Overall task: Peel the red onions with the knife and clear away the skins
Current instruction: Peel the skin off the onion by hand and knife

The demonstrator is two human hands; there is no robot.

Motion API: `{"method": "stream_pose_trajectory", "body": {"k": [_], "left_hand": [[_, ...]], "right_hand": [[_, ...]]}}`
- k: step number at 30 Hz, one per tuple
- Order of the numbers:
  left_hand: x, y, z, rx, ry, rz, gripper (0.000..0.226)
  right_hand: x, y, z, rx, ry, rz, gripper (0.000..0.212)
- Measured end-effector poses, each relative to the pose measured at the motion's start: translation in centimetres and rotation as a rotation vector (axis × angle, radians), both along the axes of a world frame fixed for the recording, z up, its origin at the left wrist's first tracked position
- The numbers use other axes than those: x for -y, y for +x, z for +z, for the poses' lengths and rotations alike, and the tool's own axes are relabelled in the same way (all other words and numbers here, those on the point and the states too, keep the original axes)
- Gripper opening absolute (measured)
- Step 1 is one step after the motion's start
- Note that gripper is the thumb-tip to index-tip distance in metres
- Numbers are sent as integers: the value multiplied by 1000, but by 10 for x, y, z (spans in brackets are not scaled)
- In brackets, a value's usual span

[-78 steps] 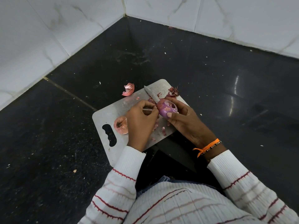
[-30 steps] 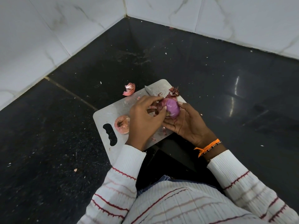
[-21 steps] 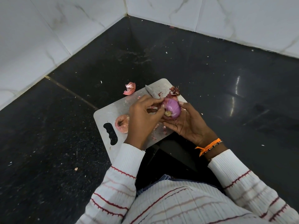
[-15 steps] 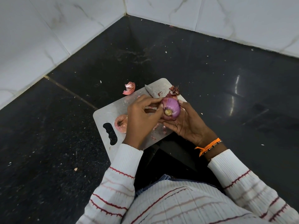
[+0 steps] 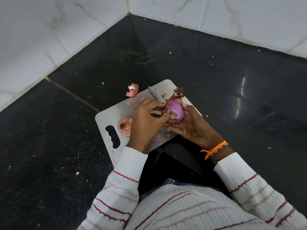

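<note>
Currently the right hand [image 5: 191, 125] cradles the red onion [image 5: 176, 112] above the cutting board [image 5: 114, 113] at frame centre, root end toward the camera. The left hand [image 5: 146, 120] grips the knife [image 5: 156, 97], blade pointing to the upper left, with its thumb at the root. Risk: the thumb works close to the edge, so a slip on the smooth purple surface could cut it. Loose skins [image 5: 178, 92] lie at the board's upper corner; one skin piece [image 5: 132, 90] lies off it, on the black counter [image 5: 66, 138], and may be missed at cleanup.
</note>
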State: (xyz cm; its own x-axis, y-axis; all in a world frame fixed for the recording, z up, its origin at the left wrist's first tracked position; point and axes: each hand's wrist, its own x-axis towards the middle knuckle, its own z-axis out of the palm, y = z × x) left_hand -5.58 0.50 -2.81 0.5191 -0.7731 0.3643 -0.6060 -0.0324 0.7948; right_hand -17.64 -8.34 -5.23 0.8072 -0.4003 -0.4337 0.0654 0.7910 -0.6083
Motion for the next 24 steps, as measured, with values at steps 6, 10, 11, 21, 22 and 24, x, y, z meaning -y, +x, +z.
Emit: {"method": "stream_pose_trajectory", "body": {"k": [6,10,11,21,22,24], "left_hand": [[1,1,-2,25,8,18,11],[1,4,-1,-139,-25,38,16],[1,3,0,-195,-30,39,16],[2,-2,-4,-98,-79,56,8],[2,-2,-4,-64,-68,53,6],[2,-3,-4,5,-32,56,5]], "right_hand": [[-1,1,1,-35,-35,12,57],[-1,2,3,-46,-26,-23,44],[0,2,4,-46,-22,-35,43],[-1,2,3,-46,-8,-28,42],[0,2,3,-46,-8,-26,42],[1,2,1,-53,-10,-22,43]]}}
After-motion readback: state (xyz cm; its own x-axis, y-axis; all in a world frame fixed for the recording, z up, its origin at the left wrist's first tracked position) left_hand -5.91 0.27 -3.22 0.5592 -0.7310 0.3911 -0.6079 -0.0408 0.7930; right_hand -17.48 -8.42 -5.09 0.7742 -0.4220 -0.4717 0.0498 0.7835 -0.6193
